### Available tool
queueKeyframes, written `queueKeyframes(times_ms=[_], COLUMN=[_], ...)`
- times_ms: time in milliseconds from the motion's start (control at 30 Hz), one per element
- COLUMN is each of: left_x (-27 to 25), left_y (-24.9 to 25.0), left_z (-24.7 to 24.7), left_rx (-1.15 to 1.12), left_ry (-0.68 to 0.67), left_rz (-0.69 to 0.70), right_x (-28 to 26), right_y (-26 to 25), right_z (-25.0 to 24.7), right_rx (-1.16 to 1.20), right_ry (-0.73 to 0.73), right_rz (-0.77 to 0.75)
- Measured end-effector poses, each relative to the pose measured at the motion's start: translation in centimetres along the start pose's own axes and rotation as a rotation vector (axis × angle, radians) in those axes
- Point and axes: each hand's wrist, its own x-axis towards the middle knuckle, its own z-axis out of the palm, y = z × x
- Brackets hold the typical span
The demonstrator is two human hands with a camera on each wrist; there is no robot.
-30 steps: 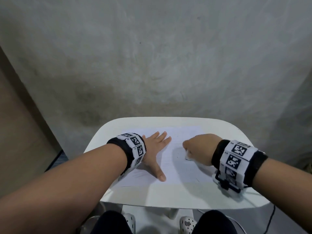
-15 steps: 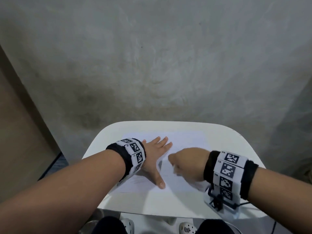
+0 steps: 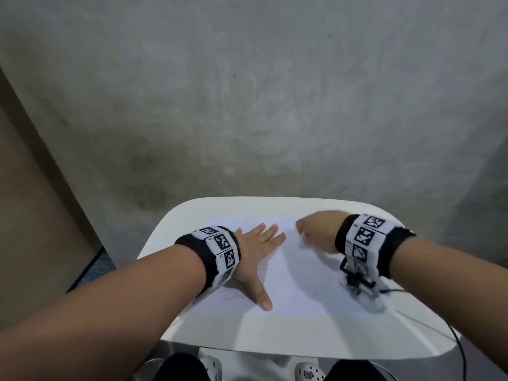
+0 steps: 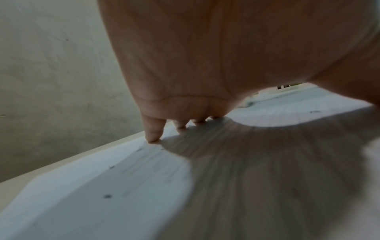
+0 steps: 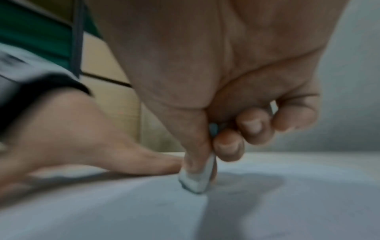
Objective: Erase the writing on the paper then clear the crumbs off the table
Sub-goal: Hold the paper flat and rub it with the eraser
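Two hands at work from the head view: left hand [image 3: 255, 254] spread flat, pinning thin white paper [image 3: 291, 281] to the smooth rounded worktop [image 3: 275, 339]; right hand [image 3: 319, 232] fisted. Best to keep short, light strokes. Left wrist view: fingertips [image 4: 152, 134] pressing faintly ruled sheet, dark crumbs [image 4: 107, 196] scattered. Right wrist view: thumb and fingers clamped on a soft, worn white eraser [image 5: 195, 180], touching paper.
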Motion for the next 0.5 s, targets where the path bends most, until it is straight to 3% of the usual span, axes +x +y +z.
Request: queueKeyframes(times_ms=[100, 233, 267, 400, 500], left_x=[-0.1, 0.2, 0.2, 0.3, 0.4], left_y=[0.1, -0.2, -0.2, 0.0, -0.2], left_z=[0.0, 0.3, 0.2, 0.0, 0.1], left_rx=[-0.006, -0.032, -0.024, -0.002, -0.041], left_ry=[0.006, 0.033, 0.029, -0.007, 0.019], left_rz=[-0.007, 0.006, 0.007, -0.013, -0.009], right_x=[0.7, -1.7, -1.3, 1.0, 0.0], right_y=[0.7, -4.2, -3.7, -0.1, -3.3], right_z=[0.1, 1.2, 1.0, -0.4, 0.3], right_rx=[-0.098, -0.069, -0.063, -0.106, -0.026], right_ry=[0.081, -0.025, -0.018, 0.064, 0.066], right_rz=[0.062, -0.223, -0.222, 0.015, -0.110])
